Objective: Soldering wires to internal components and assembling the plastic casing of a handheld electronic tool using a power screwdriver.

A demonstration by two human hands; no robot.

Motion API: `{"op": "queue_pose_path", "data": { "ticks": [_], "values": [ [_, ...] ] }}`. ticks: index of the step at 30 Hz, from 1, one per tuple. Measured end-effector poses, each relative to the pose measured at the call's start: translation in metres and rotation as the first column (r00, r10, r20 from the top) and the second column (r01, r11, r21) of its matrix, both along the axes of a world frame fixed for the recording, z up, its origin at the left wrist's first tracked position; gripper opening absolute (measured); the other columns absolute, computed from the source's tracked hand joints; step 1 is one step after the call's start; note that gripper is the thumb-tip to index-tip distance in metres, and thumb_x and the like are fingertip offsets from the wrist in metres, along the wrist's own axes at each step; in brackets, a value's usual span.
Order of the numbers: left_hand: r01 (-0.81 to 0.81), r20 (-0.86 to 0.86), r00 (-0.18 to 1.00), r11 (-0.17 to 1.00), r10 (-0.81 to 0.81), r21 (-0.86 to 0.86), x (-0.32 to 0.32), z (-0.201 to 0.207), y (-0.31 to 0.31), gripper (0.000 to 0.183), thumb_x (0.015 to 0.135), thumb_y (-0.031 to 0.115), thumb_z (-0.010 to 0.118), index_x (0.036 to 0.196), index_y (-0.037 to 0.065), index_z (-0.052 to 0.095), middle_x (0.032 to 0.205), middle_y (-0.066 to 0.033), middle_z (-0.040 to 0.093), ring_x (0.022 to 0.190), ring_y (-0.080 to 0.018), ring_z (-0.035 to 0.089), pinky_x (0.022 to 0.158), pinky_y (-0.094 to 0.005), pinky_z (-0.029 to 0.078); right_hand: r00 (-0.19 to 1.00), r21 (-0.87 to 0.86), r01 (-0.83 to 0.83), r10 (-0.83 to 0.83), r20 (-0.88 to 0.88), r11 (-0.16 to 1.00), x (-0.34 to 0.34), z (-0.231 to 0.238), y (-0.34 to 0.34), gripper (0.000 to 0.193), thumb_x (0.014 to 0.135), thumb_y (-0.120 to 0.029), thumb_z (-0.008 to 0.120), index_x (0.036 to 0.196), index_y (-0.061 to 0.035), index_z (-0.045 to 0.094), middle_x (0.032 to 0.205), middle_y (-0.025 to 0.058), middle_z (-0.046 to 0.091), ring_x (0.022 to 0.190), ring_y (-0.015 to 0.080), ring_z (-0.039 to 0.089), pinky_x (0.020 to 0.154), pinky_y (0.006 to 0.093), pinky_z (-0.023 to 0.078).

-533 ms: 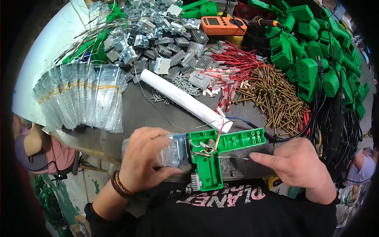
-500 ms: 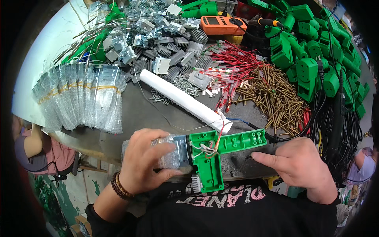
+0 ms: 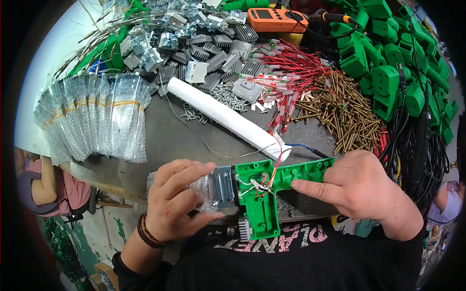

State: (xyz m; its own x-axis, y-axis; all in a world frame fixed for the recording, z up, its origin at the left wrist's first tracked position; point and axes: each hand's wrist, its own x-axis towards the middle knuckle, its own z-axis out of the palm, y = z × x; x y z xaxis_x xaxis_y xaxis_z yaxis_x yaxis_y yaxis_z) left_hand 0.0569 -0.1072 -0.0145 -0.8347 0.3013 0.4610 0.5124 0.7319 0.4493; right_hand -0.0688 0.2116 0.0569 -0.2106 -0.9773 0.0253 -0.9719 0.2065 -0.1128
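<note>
A green plastic housing half (image 3: 262, 220) with a side handle lies open side up in front of me; white and red wires (image 3: 261, 186) bunch at its inner corner. My left hand (image 3: 177, 203) is closed around the bubble-wrapped metal piece (image 3: 221, 186) joined to the housing's left side. At the handle's outer end is my right hand (image 3: 352, 186), its fingers curled by the handle and one digit stretched along its near edge. A grey finned block (image 3: 244, 230) sits at the housing's lower left. Behind the handle lies a white paper-like tube (image 3: 223, 114), with wires at its near end.
Bubble-wrapped pieces (image 3: 92, 116) fan out at left. Piles of finned grey blocks (image 3: 211, 80), red-wired parts (image 3: 291, 63), brass screws (image 3: 347, 114) and green housings (image 3: 388, 77) cover the back. An orange multimeter (image 3: 276, 20) stands among them. Black cables (image 3: 420, 145) hang at right.
My right hand has moved left onto the housing's handle, from just beside it. The housing has shifted slightly right. My left hand keeps its hold.
</note>
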Motion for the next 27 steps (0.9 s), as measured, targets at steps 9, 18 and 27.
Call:
{"op": "queue_pose_path", "data": {
  "ticks": [9, 18, 27],
  "values": [
    [-0.031, -0.010, 0.999, 0.999, 0.030, -0.025, 0.003, 0.001, 0.005, 0.045, 0.055, 0.023, 0.090, 0.070, 0.010, 0.050, 0.126, -0.0122, 0.066, 0.106, -0.0337, 0.064, 0.087, -0.0426, 0.051, 0.996, -0.089, -0.056, 0.049, -0.076, 0.995, -0.003, -0.010, 0.003, 0.041, 0.077, -0.018, 0.062, 0.117, -0.0190, 0.072, 0.063, -0.0047, 0.046, 0.056, 0.0127, 0.052, 0.053, 0.0288, 0.041],
    [-0.049, -0.029, 0.998, 0.999, 0.049, -0.020, 0.002, 0.001, 0.007, 0.044, 0.054, 0.022, 0.090, 0.072, 0.010, 0.051, 0.123, -0.0153, 0.067, 0.102, -0.0357, 0.065, 0.083, -0.0453, 0.052, 0.964, -0.068, -0.079, 0.059, -0.258, 0.995, 0.010, -0.011, -0.001, 0.031, 0.072, -0.017, 0.069, 0.101, -0.0101, 0.076, 0.059, -0.0051, 0.043, 0.055, 0.0119, 0.048, 0.053, 0.0295, 0.034],
    [-0.057, -0.013, 0.998, 0.997, 0.057, -0.046, 0.004, -0.002, 0.005, 0.044, 0.056, 0.025, 0.090, 0.071, 0.009, 0.051, 0.121, -0.0192, 0.068, 0.101, -0.0375, 0.065, 0.084, -0.0463, 0.051, 0.917, -0.034, -0.152, 0.127, -0.379, 0.988, 0.004, -0.015, -0.001, 0.041, 0.071, -0.014, 0.066, 0.111, -0.0106, 0.075, 0.064, -0.0061, 0.045, 0.055, 0.0103, 0.041, 0.052, 0.0284, 0.030]
  ]
}}
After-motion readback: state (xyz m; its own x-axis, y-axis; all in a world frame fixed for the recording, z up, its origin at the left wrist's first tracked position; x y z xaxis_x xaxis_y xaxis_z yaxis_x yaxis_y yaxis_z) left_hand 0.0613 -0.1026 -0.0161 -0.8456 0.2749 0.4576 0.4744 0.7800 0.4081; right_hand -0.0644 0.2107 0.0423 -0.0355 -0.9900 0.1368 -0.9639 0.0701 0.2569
